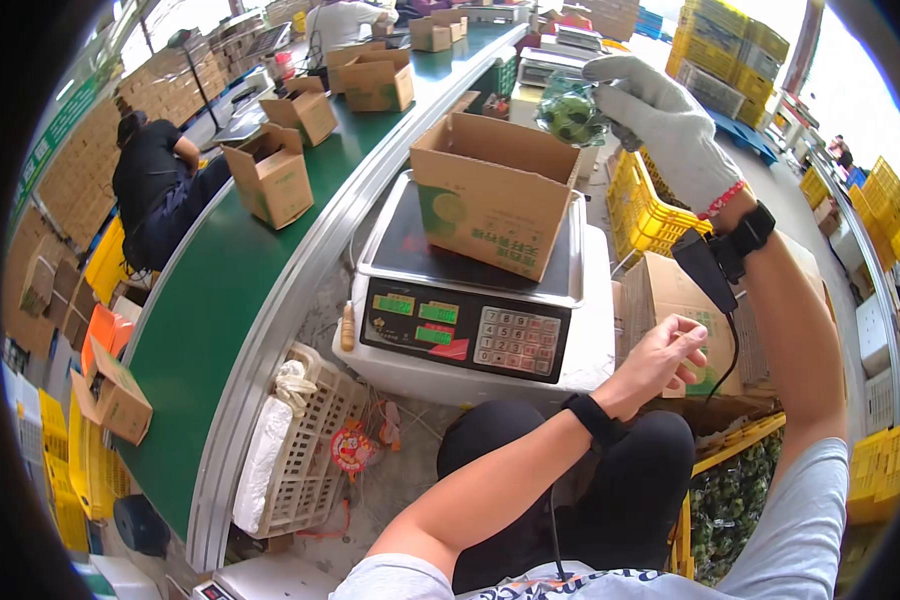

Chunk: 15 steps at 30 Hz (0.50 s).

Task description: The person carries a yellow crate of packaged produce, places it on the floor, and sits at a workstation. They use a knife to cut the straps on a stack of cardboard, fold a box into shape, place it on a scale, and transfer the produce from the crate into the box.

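Observation:
My right hand (660, 115), in a white glove, is raised at the upper right and grips a clear plastic bag of green fruit (572, 112). The bag hangs just beyond the right rear corner of an open cardboard box (495, 205). That box rests on the black plate of a digital scale (465, 325) with lit green displays. My bare left hand (660, 362) is above my knees, right of the scale, its fingers curled together; whether anything small is between them cannot be made out. The inside bottom of the box is hidden.
A green conveyor (205, 350) at left carries several open boxes. Beside it stands a white basket (305, 450). Yellow crates (640, 210) and a cardboard carton (670, 310) are at right, with a crate of bagged green fruit (735, 500) below. A person (160, 180) sits beyond the conveyor.

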Each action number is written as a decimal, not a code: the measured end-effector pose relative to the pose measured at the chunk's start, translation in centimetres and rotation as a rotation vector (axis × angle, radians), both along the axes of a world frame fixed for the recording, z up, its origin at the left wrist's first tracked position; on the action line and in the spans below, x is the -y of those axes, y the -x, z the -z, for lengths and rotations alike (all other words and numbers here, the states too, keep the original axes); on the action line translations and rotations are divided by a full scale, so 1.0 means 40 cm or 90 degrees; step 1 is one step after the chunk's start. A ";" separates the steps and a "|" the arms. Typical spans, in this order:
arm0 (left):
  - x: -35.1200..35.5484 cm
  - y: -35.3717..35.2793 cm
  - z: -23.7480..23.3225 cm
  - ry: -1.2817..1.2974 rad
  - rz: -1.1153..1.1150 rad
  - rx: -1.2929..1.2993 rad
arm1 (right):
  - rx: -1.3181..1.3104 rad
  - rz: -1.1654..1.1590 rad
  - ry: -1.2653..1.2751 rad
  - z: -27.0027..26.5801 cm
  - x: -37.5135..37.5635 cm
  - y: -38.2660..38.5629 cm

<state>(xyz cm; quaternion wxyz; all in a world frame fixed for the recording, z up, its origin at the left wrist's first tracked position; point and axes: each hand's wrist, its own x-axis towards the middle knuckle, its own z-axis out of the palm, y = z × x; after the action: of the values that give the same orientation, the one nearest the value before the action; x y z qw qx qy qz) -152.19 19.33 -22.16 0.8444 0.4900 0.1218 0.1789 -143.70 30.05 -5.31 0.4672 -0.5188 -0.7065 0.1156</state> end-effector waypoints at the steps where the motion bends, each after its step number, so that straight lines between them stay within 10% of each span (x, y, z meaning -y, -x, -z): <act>1: -0.001 0.002 -0.002 -0.006 -0.008 -0.006 | 0.003 -0.005 -0.003 0.001 0.011 -0.008; 9: -0.001 -0.011 0.002 -0.013 -0.053 -0.012 | 0.020 -0.052 0.036 -0.001 -0.058 0.002; 15: 0.004 -0.023 0.020 -0.021 -0.047 0.029 | 0.746 -0.034 0.152 0.004 -0.157 0.138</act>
<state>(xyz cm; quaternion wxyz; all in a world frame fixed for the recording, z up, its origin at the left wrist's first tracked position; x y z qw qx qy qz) -151.28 19.18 -22.97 0.8317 0.4947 0.1177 0.2228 -149.21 36.32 -5.46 -0.0648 -0.5271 -0.8415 -0.0993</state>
